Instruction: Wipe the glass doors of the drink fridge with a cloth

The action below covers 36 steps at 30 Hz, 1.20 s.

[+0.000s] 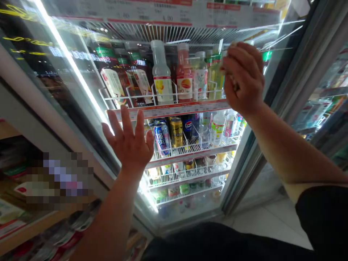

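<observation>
I stand before an open drinks cooler. My left hand (129, 139) is open with fingers spread, raised beside the edge of the glass door (67, 83) and in front of the middle shelf's cans (169, 133). My right hand (243, 78) is closed around a pale bottle (217, 72) at the right end of the upper shelf (174, 108); most of that bottle is hidden behind the fingers. Other bottles on that shelf stand upright: a white one (161, 74), a pink one (184, 74) and dark ones (127, 78) to the left.
Lower wire shelves (187, 174) hold more cans and small bottles. A price strip runs along each shelf front. A wooden rack with packaged goods (40, 217) stands at the lower left. A second cooler (323, 108) stands to the right, with pale floor tiles (266, 217) below.
</observation>
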Available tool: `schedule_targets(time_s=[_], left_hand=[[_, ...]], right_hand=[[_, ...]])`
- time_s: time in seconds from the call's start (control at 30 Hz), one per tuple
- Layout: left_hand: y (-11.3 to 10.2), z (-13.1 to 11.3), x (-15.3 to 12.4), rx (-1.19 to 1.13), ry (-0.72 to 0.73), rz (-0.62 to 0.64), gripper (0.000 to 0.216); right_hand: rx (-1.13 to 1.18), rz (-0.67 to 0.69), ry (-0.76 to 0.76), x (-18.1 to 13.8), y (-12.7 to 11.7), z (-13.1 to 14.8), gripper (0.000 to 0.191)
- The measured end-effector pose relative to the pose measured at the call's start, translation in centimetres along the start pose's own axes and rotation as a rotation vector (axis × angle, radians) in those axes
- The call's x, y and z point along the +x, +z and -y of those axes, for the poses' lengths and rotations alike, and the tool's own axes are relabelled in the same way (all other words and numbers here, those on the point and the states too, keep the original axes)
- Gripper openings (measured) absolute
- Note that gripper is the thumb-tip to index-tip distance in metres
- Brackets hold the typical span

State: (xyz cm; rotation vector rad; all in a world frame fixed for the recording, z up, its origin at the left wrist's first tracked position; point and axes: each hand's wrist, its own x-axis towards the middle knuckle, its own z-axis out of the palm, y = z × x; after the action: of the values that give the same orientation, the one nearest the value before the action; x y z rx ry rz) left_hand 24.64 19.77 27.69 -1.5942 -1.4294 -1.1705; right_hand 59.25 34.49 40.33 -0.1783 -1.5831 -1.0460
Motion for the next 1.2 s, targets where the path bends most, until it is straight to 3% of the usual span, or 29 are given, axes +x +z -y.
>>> schedule_targets(time_s=[0.17, 0.23, 0.3, 0.37, 0.53, 0.6, 0.7, 0.73, 0.9, 1.1, 1.2], left_hand=[[0.1, 0.1, -0.1, 0.035, 0.024, -0.006, 0.065], [0.2, 0.2, -0.1, 0.053, 0.047, -0.008, 0.065], [0.2, 0.3, -0.1, 0.042, 0.040, -0.007, 0.064], [0.2, 0.2, 0.0, 0.014, 0.015, 0.001, 0.063], [-0.1, 0.0, 0.1, -0.034, -0.029, 0.031, 0.065], [-0.1, -0.1, 0.0, -0.035, -0.030, 0.034, 0.065], [0.0, 0.1, -0.1, -0.012, -0.001, 0.024, 0.066], [0.1, 0.2, -0.1, 0.002, 0.012, 0.015, 0.066], [0.1, 0.1, 0.0, 0.036, 0.022, 0.001, 0.064], [-0.2, -0.4, 0.2, -0.031, -0.062, 0.020, 0.063], [0.0, -0.2, 0.1, -0.013, -0.036, 0.007, 0.062]], right_hand=[[-0.107, -0.273, 0.257, -2.0, 0.5, -0.8, 0.040], [-0.059, -0.230, 0.244, -2.3, 0.8, 1.0, 0.040], [0.029, -0.049, 0.126, -2.1, 0.7, 3.2, 0.043], [0.054, 0.044, 0.048, -1.9, 0.5, 4.3, 0.045], [-0.094, -0.220, 0.335, -2.6, 0.6, 3.5, 0.041], [-0.049, -0.152, 0.373, -3.0, 0.8, 4.2, 0.043], [0.116, 0.117, 0.315, -3.2, 1.0, 5.9, 0.042], [0.148, 0.145, 0.308, -3.1, 1.1, 6.1, 0.042], [0.052, -0.112, 0.416, -2.4, 1.6, 5.8, 0.044], [0.258, 0.289, 0.275, -1.7, 1.7, 9.8, 0.050], [0.207, 0.200, 0.330, -1.4, 2.1, 9.7, 0.051]])
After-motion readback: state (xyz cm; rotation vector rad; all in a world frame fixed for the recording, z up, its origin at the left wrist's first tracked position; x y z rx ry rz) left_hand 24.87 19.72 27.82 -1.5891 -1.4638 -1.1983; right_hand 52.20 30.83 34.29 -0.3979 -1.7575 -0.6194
